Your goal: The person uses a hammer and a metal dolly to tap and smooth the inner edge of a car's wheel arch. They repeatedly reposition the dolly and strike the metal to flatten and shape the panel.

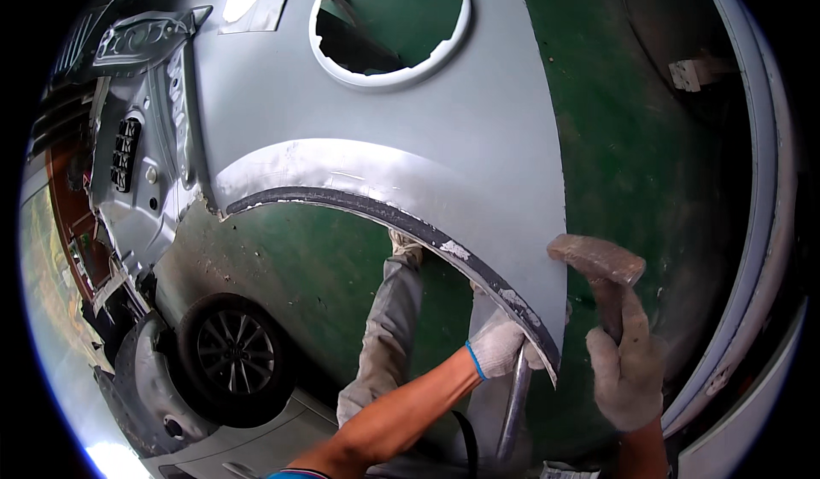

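Note:
A large grey car body panel (410,124) with a curved wheel-arch edge spans the upper middle. A dark strip (384,214) with scraped patches runs along that edge. My left hand (498,342), in a white knit glove with a blue cuff, is closed around a metal bar (514,406) under the arch's lower right end. Its fingertips are partly hidden by the panel edge. To the right, my gloved right hand (628,372) is shut on the handle of a hammer (598,258). The worn hammer head is raised beside the panel's right edge.
The panel has a round opening with a raised rim (465,30). At left are bare metal body parts (145,180) and a car wheel (232,351). My leg (389,325) stands on the green floor (632,154). A pale curved body edge (756,188) borders the right.

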The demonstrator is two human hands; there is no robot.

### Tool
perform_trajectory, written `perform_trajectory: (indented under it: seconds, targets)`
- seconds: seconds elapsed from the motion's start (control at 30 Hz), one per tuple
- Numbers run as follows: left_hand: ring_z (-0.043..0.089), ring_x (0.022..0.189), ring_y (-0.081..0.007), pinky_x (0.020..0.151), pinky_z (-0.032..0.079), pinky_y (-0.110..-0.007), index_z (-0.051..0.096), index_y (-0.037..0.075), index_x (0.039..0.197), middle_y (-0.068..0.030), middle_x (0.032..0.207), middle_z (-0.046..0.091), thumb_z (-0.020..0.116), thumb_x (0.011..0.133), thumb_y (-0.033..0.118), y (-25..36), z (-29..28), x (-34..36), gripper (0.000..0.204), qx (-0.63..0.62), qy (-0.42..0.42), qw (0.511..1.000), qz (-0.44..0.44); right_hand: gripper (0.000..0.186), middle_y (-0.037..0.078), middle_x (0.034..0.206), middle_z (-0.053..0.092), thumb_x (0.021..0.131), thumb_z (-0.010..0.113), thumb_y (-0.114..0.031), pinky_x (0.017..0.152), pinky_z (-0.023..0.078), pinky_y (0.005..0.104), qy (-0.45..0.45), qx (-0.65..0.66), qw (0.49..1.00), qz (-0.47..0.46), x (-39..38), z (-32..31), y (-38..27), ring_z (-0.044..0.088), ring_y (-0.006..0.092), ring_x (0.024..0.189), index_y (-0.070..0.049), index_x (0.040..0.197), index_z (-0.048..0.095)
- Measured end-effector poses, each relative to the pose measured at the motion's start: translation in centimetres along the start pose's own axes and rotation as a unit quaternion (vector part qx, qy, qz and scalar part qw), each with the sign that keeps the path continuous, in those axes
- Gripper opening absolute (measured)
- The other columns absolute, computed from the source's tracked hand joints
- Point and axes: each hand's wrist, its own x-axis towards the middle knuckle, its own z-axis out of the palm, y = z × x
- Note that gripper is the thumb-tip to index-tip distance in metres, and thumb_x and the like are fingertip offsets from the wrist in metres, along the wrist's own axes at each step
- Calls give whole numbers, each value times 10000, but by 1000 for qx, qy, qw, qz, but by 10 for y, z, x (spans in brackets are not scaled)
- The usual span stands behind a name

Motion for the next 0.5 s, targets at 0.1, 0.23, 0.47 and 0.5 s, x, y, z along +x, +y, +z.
perform_trajectory:
  seconds: [0.1,0.23,0.47,0.5]
  targets:
    - [498,437,-123,391,325,-275,640,39,1160,-34,655,589,608,990,162,-8,13,4,212,-45,102,994,18,580,224,1191,729,924,702,-122,784,616,356,-74,-35,994,76,8,-7,-5,771,330,933,33,1448,507]
    - [479,418,-127,379,306,-277,646,21,1122,-49,627,582,617,988,183,-12,0,6,213,-55,36,998,10,574,208,1169,736,934,708,-183,770,612,366,-76,-128,989,-9,12,-5,-1,765,339,894,23,1439,529]
    - [644,576,-129,453,509,-263,681,9,1075,-50,770,675,631,1023,253,-20,-19,12,254,-27,-56,998,29,592,206,1165,737,955,685,-227,783,606,375,-82,-142,987,4,18,-15,-5,763,341,897,24,1462,511]
    - [633,568,-122,449,499,-258,679,6,1064,-45,759,664,648,1008,234,-20,-19,13,237,-29,-69,997,30,595,208,1167,736,955,684,-224,786,606,376,-101,-140,985,26,17,-20,-10,763,341,899,26,1465,507]
